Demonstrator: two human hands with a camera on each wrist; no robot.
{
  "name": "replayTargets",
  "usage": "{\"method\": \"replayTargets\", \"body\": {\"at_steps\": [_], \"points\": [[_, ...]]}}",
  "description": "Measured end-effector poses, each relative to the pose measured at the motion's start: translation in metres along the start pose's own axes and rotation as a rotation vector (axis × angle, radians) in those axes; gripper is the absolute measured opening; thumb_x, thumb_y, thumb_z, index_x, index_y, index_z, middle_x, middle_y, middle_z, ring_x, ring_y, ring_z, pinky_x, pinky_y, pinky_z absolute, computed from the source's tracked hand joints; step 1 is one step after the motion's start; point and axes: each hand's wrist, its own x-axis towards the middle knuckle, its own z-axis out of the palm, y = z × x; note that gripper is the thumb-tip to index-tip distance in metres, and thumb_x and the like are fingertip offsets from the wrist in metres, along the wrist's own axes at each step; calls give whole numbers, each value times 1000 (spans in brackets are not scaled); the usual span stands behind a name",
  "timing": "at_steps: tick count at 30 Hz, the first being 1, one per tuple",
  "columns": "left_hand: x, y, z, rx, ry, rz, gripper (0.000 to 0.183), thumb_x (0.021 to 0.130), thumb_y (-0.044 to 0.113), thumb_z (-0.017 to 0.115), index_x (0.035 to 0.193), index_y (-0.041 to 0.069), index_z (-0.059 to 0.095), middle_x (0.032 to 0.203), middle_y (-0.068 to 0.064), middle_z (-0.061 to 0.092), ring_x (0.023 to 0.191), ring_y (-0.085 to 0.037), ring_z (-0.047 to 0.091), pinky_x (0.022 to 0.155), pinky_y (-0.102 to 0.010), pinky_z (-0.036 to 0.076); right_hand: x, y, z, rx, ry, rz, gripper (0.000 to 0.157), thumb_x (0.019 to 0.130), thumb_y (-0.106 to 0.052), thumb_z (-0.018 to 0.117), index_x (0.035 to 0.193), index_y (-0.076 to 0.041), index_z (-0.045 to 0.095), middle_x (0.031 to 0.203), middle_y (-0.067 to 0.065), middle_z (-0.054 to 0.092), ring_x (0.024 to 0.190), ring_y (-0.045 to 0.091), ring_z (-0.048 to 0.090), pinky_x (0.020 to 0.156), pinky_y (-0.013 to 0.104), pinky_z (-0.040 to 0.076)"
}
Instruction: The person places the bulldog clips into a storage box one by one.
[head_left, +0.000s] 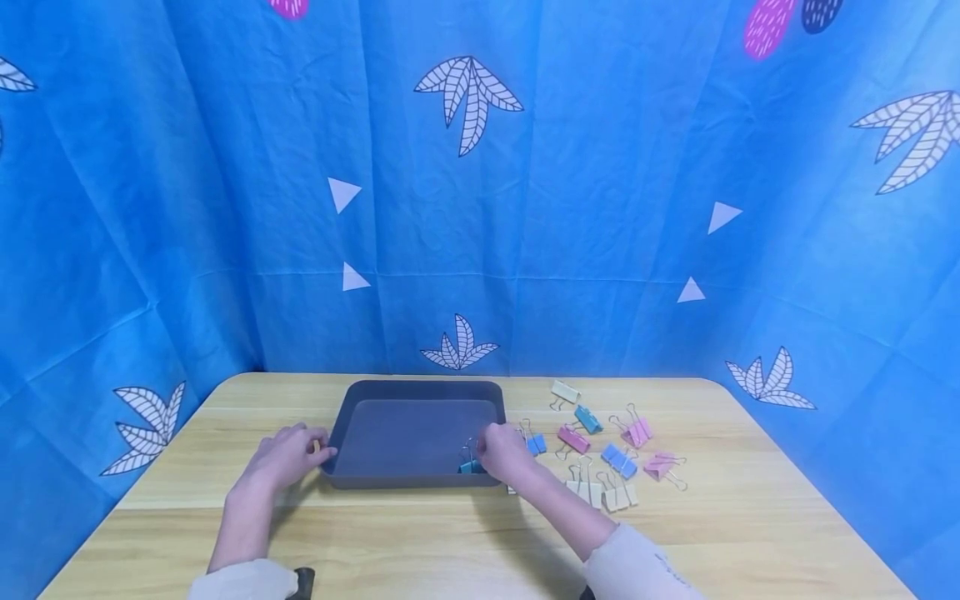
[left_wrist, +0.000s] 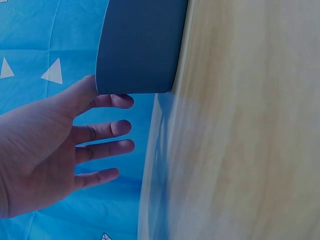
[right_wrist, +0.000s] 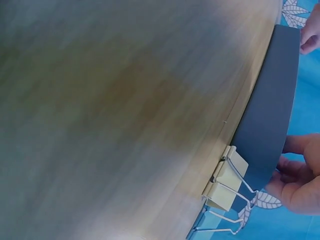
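Observation:
A dark grey rectangular tray lies on the wooden table. At its front left corner my left hand pinches the wall between thumb and index finger; the other fingers extend apart in the left wrist view. My right hand is over the front right corner, fingers curled, with some fingertips hidden behind the tray wall in the right wrist view. I cannot tell whether it holds anything. Right beside those fingers, inside the tray, is a teal binder clip with its wire handles up.
Right of the tray lie several binder clips: a blue clip, a pink clip, a teal clip, cream clips and others. A cream clip sits close to the tray's corner. Blue patterned cloth hangs behind the table.

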Motion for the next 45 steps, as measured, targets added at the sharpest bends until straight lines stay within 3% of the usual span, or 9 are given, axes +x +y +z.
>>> {"method": "replayTargets", "body": {"at_steps": [4,7,9,18,28,36,45], "points": [[1,0,0,2,-1,-1,15,87,25,62,90,10,63,79,0,51,72,-20,48,63,-45,38,0,0,-4,16,-22,39,30,79,3,60,53,-9,51,47,-5,43,42,7,38,43,20,36],[1,0,-1,5,-4,-3,15,87,25,62,90,10,64,79,0,52,73,-20,48,64,-45,38,-1,1,-9,51,-34,69,8,79,0,63,72,-2,66,66,5,61,56,15,56,56,28,48],[2,1,0,6,-7,-3,15,87,25,62,90,10,63,80,0,52,73,-20,48,64,-45,38,-3,2,-14,73,-38,87,4,80,-3,65,82,-1,68,75,8,65,65,20,60,62,32,51],[4,3,1,8,-13,-6,15,87,25,62,90,10,64,80,0,52,73,-20,48,65,-46,38,-18,6,-35,242,-15,148,15,82,-4,64,96,2,64,89,11,64,78,24,60,69,36,51],[5,5,1,11,-8,5,17,87,26,62,92,9,64,80,0,52,74,-21,49,65,-47,38,-31,14,-51,272,92,147,14,79,-1,66,93,2,64,86,10,65,72,20,61,63,31,50],[1,4,-1,25,-12,-8,18,87,28,62,92,10,63,80,0,51,73,-20,48,65,-47,38,-31,15,-58,207,74,160,18,80,-3,66,96,3,64,88,11,65,78,24,62,68,35,50],[1,3,-1,18,-14,-20,18,88,28,62,92,10,63,80,0,51,74,-21,48,66,-47,38,-33,27,-57,129,-49,237,15,79,-3,67,92,4,65,82,9,64,76,26,60,69,39,50]]}}
